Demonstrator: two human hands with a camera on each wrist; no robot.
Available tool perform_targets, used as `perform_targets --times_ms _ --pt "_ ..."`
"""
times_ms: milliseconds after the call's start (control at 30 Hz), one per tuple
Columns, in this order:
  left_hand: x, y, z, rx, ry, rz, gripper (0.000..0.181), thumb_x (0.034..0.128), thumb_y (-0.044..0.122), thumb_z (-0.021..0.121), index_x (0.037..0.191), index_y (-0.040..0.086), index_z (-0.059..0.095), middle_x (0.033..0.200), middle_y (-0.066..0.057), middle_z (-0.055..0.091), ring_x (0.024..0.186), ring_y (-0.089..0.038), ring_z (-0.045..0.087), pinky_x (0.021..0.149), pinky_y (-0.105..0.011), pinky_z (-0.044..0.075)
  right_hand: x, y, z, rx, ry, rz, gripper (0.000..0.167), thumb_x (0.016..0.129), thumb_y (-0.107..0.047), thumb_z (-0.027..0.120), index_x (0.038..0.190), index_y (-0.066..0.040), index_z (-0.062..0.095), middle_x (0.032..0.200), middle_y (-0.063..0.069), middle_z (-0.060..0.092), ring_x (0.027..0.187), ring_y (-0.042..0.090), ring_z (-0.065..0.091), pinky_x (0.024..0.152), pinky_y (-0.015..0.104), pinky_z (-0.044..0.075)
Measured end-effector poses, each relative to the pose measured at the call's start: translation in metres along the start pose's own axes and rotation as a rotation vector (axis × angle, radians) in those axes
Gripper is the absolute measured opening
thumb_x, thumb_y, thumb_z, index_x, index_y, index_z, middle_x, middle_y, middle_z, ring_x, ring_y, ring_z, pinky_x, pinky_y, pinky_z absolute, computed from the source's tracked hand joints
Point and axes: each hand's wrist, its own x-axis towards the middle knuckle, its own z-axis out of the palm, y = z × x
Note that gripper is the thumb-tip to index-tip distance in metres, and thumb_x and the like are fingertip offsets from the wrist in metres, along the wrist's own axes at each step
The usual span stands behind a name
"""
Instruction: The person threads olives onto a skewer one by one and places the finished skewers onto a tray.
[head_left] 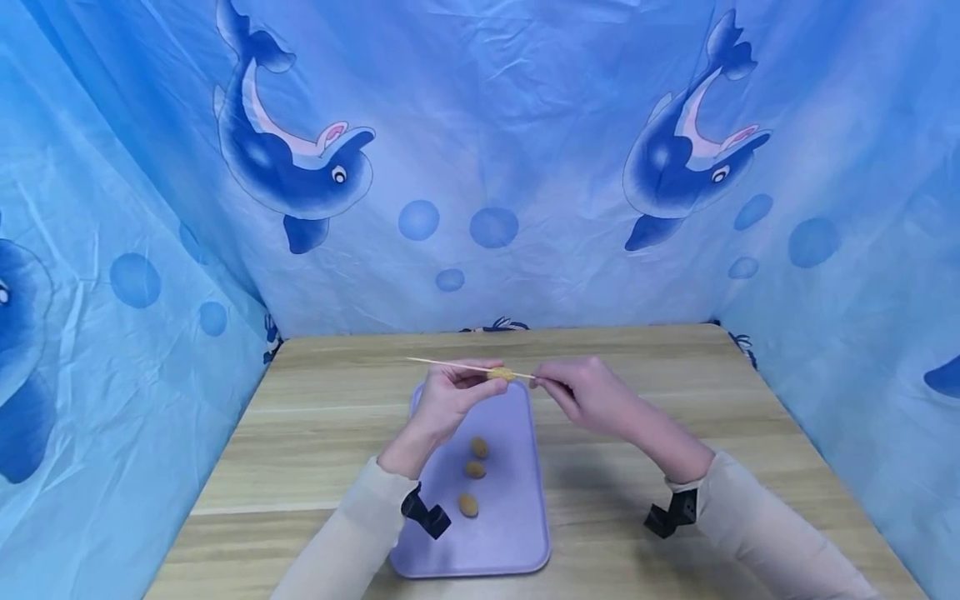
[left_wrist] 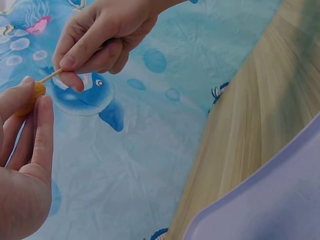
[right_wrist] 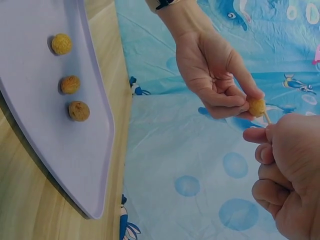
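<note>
The left hand (head_left: 447, 402) pinches a yellow-brown ball (head_left: 500, 374) between thumb and fingers above the far end of a purple tray (head_left: 502, 550). A thin wooden stick (head_left: 450, 363) runs through the ball, its longer part reaching out to the left. At the stick's right end the right hand (head_left: 592, 396) pinches it between thumb and forefinger. In the right wrist view the ball (right_wrist: 257, 107) sits at the left hand's fingertips, with a short piece of stick (right_wrist: 267, 118) between it and the right hand (right_wrist: 295, 170).
Three similar balls, among them one nearest the front (head_left: 468, 505), lie in a row on the tray. The wooden table (head_left: 300, 450) extends around it. Blue curtains (head_left: 480, 167) with dolphin prints stand behind and at both sides.
</note>
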Motion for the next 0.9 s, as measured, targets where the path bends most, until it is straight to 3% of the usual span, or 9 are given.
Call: perform_targets --times_ms 133,267,467,700,900 --pt "-0.0003 -0.002 -0.0007 0.012 -0.009 -0.015 0.03 0.0893 -0.005 0.081 0.11 0.017 0.084 0.096 0.007 0.083 0.091 -0.009 0.079 0.085 -0.023 0.066 -0.002 -0.0022 0.0012 0.015 -0.036 0.05 0.021 0.108 -0.001 0.057 0.106 -0.01 0.076 0.086 0.002 0.077 0.051 -0.009 0.034 0.049 0.016 0.044" --pt "-0.0006 -0.0047 -0.0022 0.017 -0.003 -0.023 0.031 0.0886 -0.005 0.081 0.108 0.019 0.084 0.097 0.007 0.083 0.091 -0.01 0.079 0.085 -0.023 0.066 -0.0022 -0.0032 0.0018 0.017 -0.063 0.065 0.021 0.109 -0.003 0.056 0.108 -0.01 0.076 0.088 0.002 0.078 0.051 -0.009 0.033 0.05 0.016 0.043" --pt "-0.0006 -0.0061 -0.003 0.011 0.006 -0.03 0.033 0.0897 -0.007 0.08 0.104 0.023 0.084 0.098 0.006 0.083 0.092 -0.01 0.079 0.086 -0.024 0.066 -0.0009 0.0005 0.0037 0.009 0.0 0.01 0.018 0.105 -0.002 0.062 0.099 -0.013 0.075 0.066 -0.007 0.059 0.051 -0.009 0.033 0.048 0.015 0.041" --pt "-0.0011 -0.0021 -0.001 -0.009 0.015 -0.044 0.028 0.0904 -0.007 0.079 0.107 0.016 0.083 0.097 0.005 0.083 0.092 -0.01 0.079 0.088 -0.026 0.067 0.0003 0.0013 0.0047 -0.008 0.033 -0.02 0.016 0.103 -0.002 0.065 0.099 -0.012 0.076 0.065 -0.007 0.06 0.052 -0.01 0.034 0.048 0.014 0.042" --pt "-0.0013 -0.001 0.0003 -0.017 0.018 -0.075 0.028 0.0923 -0.008 0.076 0.109 0.013 0.082 0.097 0.005 0.083 0.093 -0.011 0.079 0.09 -0.028 0.067 0.0002 0.0006 0.0033 0.018 0.002 0.009 0.019 0.106 -0.003 0.061 0.102 -0.012 0.077 0.064 -0.01 0.053 0.052 -0.009 0.033 0.047 0.015 0.04"
